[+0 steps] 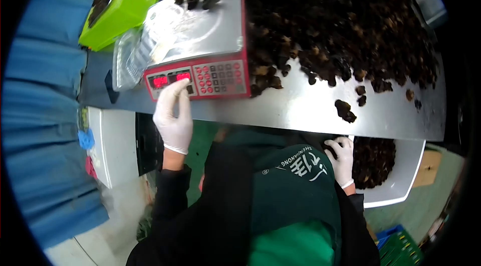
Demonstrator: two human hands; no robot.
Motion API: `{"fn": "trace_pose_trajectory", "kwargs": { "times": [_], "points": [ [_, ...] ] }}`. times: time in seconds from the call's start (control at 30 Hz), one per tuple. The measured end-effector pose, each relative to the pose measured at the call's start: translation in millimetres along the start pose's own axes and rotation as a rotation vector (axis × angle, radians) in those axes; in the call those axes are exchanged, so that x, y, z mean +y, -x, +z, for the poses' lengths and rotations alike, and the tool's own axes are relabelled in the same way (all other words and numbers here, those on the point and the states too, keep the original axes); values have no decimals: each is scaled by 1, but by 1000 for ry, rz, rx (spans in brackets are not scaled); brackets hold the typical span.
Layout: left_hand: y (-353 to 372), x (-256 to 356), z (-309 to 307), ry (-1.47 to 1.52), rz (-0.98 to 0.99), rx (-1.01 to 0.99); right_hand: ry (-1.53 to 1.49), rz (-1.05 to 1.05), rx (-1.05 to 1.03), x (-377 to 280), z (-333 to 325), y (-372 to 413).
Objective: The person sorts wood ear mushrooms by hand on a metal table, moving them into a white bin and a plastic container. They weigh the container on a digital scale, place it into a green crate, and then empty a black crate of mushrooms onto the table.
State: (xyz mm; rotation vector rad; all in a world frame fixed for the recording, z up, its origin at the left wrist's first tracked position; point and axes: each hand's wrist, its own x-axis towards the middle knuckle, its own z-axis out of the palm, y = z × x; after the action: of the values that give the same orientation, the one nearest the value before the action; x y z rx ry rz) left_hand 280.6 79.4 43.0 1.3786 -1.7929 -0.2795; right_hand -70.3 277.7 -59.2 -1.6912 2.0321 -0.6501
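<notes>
My left hand (174, 118), in a white glove, reaches to the front panel of a red digital scale (220, 78). Its thumb and forefinger are bent with a gap between them, the tips by the lit red display (171, 79), and it holds nothing. A few dark, wrinkled pieces like wood ear mushrooms (192, 0) lie on the scale's metal plate (210, 30). My right hand (342, 158), also gloved, is low at the table's front edge beside a white tub (408, 186). Its fingers are curled; what they grip, if anything, is hidden.
A big heap of the dark pieces (325, 20) covers the back of the metal table (280, 108); loose ones (344, 110) lie near its edge. More (372, 163) fill the tub. Left of the scale are clear plastic boxes (125, 60) and a green basket (125, 10).
</notes>
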Motion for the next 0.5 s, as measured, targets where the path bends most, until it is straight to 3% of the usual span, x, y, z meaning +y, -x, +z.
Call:
{"fn": "trace_pose_trajectory", "kwargs": {
  "times": [0.03,0.13,0.17,0.27,0.4,0.5],
  "points": [
    [7,-1,-4,-58,34,-2,11,-9,56,1,1,0],
    [33,-28,-11,-93,-125,45,-35,41,132,8,8,8],
    [38,-42,-13,-119,-85,109,-90,97,144,10,8,11],
    [53,-83,-30,-113,-221,271,-312,210,158,6,0,12],
    [52,-140,-73,-122,-501,442,-327,152,108,-19,-17,2],
    [32,-165,-109,-307,-547,504,-371,38,123,-20,-25,-26]
  ]
}}
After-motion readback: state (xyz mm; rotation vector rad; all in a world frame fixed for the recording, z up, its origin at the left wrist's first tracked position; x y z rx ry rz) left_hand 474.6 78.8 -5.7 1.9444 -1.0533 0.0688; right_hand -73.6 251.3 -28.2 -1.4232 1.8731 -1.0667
